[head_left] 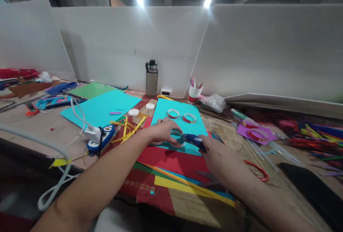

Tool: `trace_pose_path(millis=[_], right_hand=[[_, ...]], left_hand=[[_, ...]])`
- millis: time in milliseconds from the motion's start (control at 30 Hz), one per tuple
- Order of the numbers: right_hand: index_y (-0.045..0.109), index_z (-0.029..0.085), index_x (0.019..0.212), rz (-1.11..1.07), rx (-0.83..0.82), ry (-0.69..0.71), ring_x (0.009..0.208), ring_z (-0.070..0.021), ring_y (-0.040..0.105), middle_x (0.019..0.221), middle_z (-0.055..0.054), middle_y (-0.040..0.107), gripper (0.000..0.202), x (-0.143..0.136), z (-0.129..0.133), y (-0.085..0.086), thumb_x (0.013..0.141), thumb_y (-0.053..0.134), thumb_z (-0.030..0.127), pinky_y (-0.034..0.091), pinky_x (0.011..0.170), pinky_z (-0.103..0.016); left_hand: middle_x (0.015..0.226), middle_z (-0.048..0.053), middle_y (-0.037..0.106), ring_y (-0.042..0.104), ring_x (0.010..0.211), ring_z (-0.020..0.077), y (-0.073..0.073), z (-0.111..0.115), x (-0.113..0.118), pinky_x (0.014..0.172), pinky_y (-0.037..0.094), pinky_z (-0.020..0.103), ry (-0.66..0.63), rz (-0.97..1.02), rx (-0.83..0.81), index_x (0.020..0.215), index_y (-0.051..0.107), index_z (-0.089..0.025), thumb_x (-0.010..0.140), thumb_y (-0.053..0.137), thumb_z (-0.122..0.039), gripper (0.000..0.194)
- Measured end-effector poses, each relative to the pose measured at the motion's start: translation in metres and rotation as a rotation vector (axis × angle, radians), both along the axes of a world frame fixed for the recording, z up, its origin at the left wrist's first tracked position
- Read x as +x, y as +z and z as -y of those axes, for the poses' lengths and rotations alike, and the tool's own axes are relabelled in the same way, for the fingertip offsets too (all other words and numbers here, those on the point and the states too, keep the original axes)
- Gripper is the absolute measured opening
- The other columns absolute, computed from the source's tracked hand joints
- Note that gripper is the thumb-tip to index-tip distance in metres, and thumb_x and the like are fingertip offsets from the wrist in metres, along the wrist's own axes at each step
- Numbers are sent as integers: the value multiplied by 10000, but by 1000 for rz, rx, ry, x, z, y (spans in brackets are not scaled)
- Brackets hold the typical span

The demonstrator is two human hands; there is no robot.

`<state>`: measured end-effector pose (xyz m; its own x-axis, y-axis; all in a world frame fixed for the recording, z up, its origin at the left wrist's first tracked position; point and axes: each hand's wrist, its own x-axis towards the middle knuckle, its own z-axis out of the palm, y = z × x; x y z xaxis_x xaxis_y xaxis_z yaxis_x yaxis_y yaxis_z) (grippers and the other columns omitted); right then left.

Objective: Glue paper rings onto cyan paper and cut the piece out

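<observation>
A turquoise sheet lies in front of me with several paper rings standing on it. Two red-and-white rings, the left ring and the right ring, stand towards its far side. Around a nearer paper ring, my left hand has its thumb and fingers curled. Another ring is partly hidden under my left wrist. My right hand grips a dark blue hand tool, whose front end is close to the nearer ring; its exact kind is unclear.
Red, yellow and green paper lies at the near edge. Red-handled scissors sit by my right forearm, a black phone-like slab further right. Left are a power strip with cables and yellow strips. A bottle and paper cup stand behind.
</observation>
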<state>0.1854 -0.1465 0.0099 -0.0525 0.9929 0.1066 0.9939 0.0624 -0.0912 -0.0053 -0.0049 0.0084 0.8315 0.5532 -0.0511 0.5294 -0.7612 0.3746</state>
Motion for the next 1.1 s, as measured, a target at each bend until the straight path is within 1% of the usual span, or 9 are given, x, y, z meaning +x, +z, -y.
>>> trace_pose_path(millis=[100,267,333,567,700,800,933,1033,1100], right_hand=[[577,198,961,-14,-9,12,743,-180,576,865,-53,652,189,-2,0,3,886,428,109,285,603,-282],[562,193,1128,-9,34,61,851,-187,586,965,-80,659,287,-12,-5,5,895,423,100,310,645,-276],[552,185,1159,-9,42,63,856,-189,588,983,-84,660,295,-13,-6,4,907,414,113,313,649,-277],[573,192,1071,67,13,-5,734,-193,595,879,-63,663,242,-7,-1,3,901,415,122,248,571,-294],[580,195,1039,81,8,2,736,-192,584,839,-56,657,238,-8,3,7,892,416,107,241,570,-294],[579,186,1049,58,11,14,736,-180,578,868,-62,659,240,-11,1,9,897,410,107,262,581,-290],[565,176,1086,9,15,66,810,-169,581,937,-75,658,247,-14,-6,7,904,414,107,304,623,-272],[550,181,1115,13,34,37,825,-180,587,944,-81,654,256,-11,-6,3,918,398,123,301,618,-276],[558,183,1070,30,19,9,791,-183,591,910,-74,654,240,-9,-3,3,906,402,107,285,600,-280]], left_hand=[[1241,22,595,412,1202,297,1,1,0,948,307,391,16,5,-8,1168,632,-328,676,695,-575,554],[1199,17,610,423,1179,294,2,2,0,906,329,379,37,-3,-1,1152,634,-340,649,713,-571,559],[1202,15,609,431,1166,290,2,2,0,892,334,376,36,-6,5,1140,640,-337,648,712,-576,553],[1244,15,593,408,1210,292,4,4,0,967,299,400,21,-8,-12,1160,633,-331,681,692,-577,541],[1238,20,592,398,1222,293,5,4,0,984,290,411,14,-5,-22,1178,625,-328,691,682,-584,553],[1240,25,588,399,1215,299,3,2,0,963,306,406,17,-2,-10,1177,628,-329,678,690,-589,566],[1214,11,600,437,1167,285,1,1,1,908,338,369,28,-11,6,1138,641,-336,657,706,-586,546],[1208,4,605,439,1167,283,3,2,1,903,340,362,32,-18,10,1122,643,-338,648,708,-597,544],[1217,2,602,420,1195,288,5,4,1,929,328,369,27,-22,5,1138,636,-342,657,700,-600,550]])
